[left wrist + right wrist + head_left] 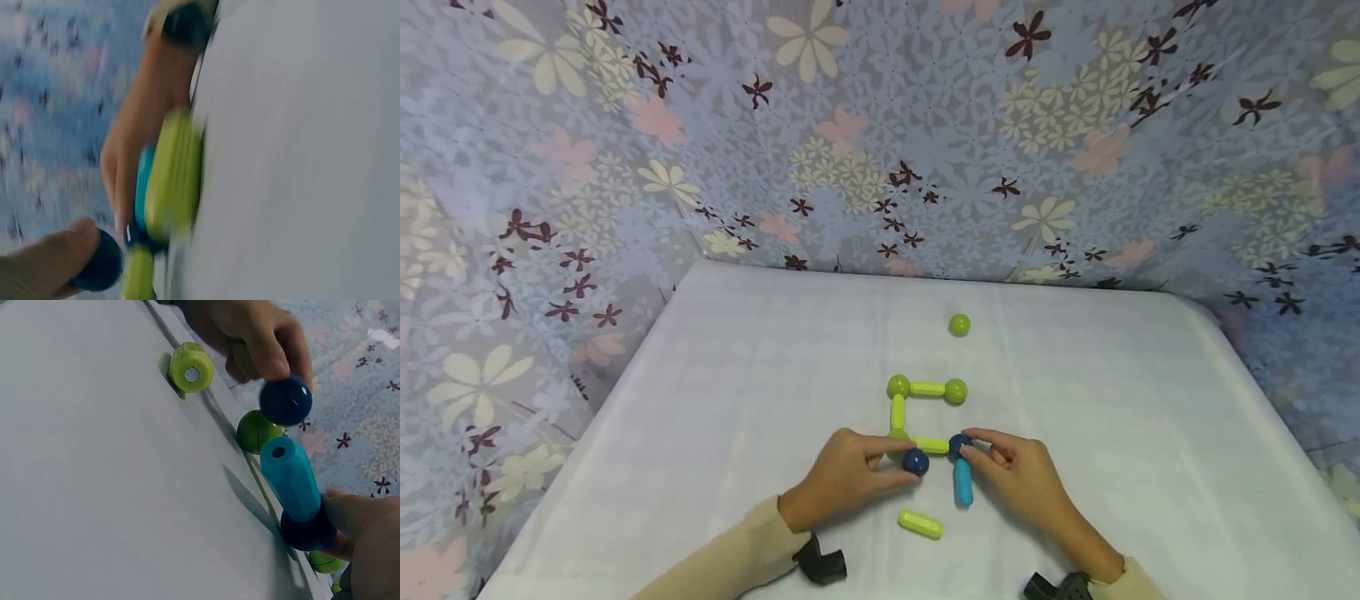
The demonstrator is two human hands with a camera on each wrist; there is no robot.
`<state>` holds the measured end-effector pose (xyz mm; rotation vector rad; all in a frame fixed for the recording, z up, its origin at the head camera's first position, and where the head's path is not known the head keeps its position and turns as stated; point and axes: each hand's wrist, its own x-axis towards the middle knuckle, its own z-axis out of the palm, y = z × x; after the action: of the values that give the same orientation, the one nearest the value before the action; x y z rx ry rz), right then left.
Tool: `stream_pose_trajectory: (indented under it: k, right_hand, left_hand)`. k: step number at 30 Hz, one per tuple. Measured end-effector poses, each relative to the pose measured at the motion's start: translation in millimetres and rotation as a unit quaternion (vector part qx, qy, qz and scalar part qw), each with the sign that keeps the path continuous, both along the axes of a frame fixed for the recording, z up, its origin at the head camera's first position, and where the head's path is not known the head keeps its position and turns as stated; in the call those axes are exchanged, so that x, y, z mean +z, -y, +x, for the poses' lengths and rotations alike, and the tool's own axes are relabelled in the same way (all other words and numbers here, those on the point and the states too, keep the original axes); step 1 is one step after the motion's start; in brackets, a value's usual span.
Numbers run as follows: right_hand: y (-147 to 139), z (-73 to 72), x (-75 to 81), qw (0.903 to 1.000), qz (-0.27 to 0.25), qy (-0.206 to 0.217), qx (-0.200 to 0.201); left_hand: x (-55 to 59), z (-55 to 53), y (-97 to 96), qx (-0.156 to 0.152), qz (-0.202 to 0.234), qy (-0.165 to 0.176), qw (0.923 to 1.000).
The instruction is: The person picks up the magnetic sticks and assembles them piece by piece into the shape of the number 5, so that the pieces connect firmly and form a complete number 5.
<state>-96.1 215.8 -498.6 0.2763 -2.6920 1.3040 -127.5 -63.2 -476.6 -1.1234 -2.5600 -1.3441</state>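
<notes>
Between its thumb and fingers my left hand (850, 468) pinches a dark blue ball (916, 462), which also shows in the right wrist view (286, 400). My right hand (1021, 473) grips a second dark blue ball (959, 445). From that ball a light blue rod (963, 483) points toward me, and a lime green rod (929, 446) runs left to a green ball (897, 437) partly hidden behind the left fingers. An upright lime rod (897, 412) links this ball to another green ball (898, 386), joined by a top rod (928, 389) to a third (956, 391).
A loose lime green rod (920, 524) lies on the white-covered table (760, 350) between the forearms. Farther back sits a single green ball (959, 325). Flowered cloth (850, 192) hangs behind the table and at its sides.
</notes>
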Motion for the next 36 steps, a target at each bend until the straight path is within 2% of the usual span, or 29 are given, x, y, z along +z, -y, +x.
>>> stream_pose_trajectory:
  k: [4, 8, 11, 13, 18, 20, 24, 36]
  right_hand:
    - [-1.3, 1.3, -0.3, 0.9999, -0.001, -0.014, 0.001]
    - [-0.7, 1.4, -1.3, 0.9999, -0.003, -0.013, 0.006]
    - [-0.3, 1.0, -2.2, 0.9998, -0.003, -0.017, 0.005]
    - [-0.3, 0.8, -2.7, 0.9998, -0.003, -0.020, 0.006]
    - [-1.2, 0.6, -3.2, 0.9997, -0.004, -0.021, 0.008]
    - [-1.2, 0.8, -3.8, 0.9997, -0.004, -0.022, 0.007]
    - [0.2, 1.7, -5.2, 0.9996, -0.004, -0.026, 0.006]
    - [1.5, 1.6, -1.0, 0.9997, 0.000, -0.022, 0.006]
  left_hand:
    - [-0.1, 24.9, -16.4, -0.047, -0.006, -0.078, 0.9958]
    - [-1.7, 39.7, -29.7, -0.082, -0.017, -0.097, 0.9918]
    - [-4.2, 45.2, -37.5, -0.098, -0.036, -0.114, 0.9880]
    - [-5.9, 47.0, -41.1, -0.103, -0.053, -0.143, 0.9829]
    - [-10.0, 48.4, -46.2, -0.105, -0.096, -0.236, 0.9611]
    - [-11.8, 48.6, -47.1, -0.103, -0.109, -0.255, 0.9552]
    - [-15.6, 49.0, -46.9, -0.096, -0.121, -0.273, 0.9494]
    - [-17.4, 46.1, -48.5, -0.082, -0.130, -0.270, 0.9504]
